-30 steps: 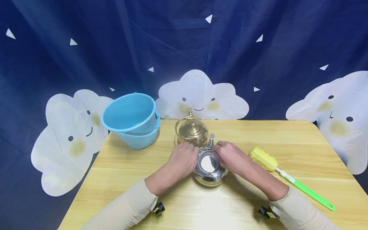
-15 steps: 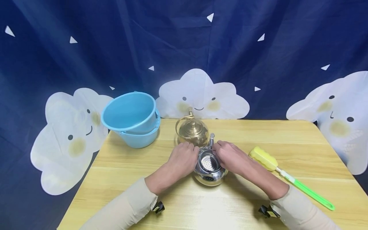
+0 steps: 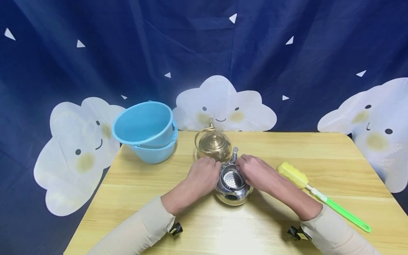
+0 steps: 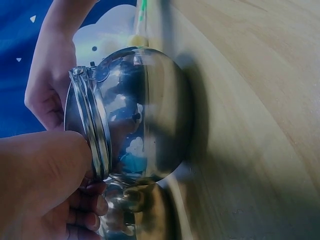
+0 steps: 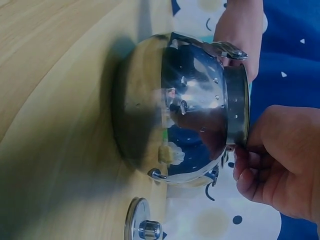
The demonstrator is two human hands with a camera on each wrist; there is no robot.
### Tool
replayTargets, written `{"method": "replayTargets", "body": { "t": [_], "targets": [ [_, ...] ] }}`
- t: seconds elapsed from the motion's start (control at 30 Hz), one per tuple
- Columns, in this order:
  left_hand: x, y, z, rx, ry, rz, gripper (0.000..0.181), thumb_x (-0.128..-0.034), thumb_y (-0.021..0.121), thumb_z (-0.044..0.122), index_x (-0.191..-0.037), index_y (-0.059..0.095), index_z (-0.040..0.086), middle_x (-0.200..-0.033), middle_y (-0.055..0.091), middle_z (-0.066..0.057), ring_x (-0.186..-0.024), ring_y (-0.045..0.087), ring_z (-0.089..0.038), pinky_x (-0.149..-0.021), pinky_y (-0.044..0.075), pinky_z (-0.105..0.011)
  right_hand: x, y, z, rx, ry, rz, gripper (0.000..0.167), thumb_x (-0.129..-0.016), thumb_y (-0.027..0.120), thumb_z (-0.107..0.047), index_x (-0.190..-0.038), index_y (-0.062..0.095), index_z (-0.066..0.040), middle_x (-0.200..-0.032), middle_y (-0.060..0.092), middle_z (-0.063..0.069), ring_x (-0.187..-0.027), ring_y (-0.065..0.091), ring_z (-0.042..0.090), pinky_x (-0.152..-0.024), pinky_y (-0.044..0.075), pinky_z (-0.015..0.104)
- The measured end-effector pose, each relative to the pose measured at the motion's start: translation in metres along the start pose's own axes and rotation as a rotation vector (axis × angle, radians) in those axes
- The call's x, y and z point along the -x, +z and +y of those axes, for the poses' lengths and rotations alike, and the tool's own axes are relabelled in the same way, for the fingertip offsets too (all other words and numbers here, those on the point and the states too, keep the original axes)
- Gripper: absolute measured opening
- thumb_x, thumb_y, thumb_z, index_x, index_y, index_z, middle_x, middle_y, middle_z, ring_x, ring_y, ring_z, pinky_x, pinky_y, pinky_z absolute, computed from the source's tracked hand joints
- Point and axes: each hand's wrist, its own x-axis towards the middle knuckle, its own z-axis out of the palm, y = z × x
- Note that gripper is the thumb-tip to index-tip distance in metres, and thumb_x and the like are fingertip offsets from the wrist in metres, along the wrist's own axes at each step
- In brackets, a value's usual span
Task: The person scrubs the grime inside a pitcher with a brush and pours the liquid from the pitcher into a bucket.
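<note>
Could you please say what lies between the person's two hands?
The silver teapot, its strainer showing, lies between left hand and right hand, in the head view.

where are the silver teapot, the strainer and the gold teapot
Silver teapot (image 4: 145,117): left wrist view, on the side of its round body.
Strainer (image 3: 232,180): head view, on its holed bottom.
Gold teapot (image 3: 215,141): head view, on its lid.

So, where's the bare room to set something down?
The table is bare between the blue buckets and left hand, in front of the silver kettle, and behind the brush. Mid-table is crowded: the right hand and left hold the silver kettle's rim, the gold kettle stands close behind, while in the right wrist view a lid lies beside the silver one.
</note>
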Motion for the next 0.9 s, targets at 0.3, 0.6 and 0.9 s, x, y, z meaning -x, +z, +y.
{"method": "replayTargets", "body": {
  "t": [0.3, 0.6, 0.9],
  "targets": [
    [-0.001, -0.001, 0.0, 0.007, 0.001, -0.033, 0.024, -0.1033, 0.055, 0.032, -0.099, 0.066, 0.011, -0.08, 0.063, 0.0, -0.073, 0.055, -0.015, -0.064, 0.049, -0.027, 0.001, -0.006, 0.001, -0.001, 0.009, -0.001, 0.022, -0.077, 0.073, 0.011, -0.096, 0.071, -0.001, -0.089, 0.071, 0.009, -0.079, 0.07, 0.02, -0.069, 0.063, 0.029],
    [-0.002, -0.003, 0.001, 0.021, -0.005, -0.057, 0.025, -0.1041, 0.053, 0.032, -0.101, 0.067, 0.011, -0.082, 0.064, -0.001, -0.074, 0.055, -0.015, -0.065, 0.05, -0.026, 0.002, -0.011, 0.0, -0.018, 0.01, 0.004, 0.018, -0.082, 0.073, 0.008, -0.098, 0.072, 0.0, -0.09, 0.071, 0.009, -0.079, 0.07, 0.019, -0.069, 0.063, 0.029],
    [-0.001, -0.001, 0.0, 0.011, -0.004, -0.04, 0.024, -0.1034, 0.054, 0.031, -0.099, 0.067, 0.011, -0.08, 0.063, 0.0, -0.072, 0.054, -0.014, -0.063, 0.049, -0.026, 0.001, -0.015, 0.0, -0.047, 0.04, 0.008, 0.007, -0.09, 0.071, 0.002, -0.096, 0.071, -0.001, -0.088, 0.07, 0.008, -0.077, 0.069, 0.018, -0.068, 0.062, 0.03]
  ]
}}
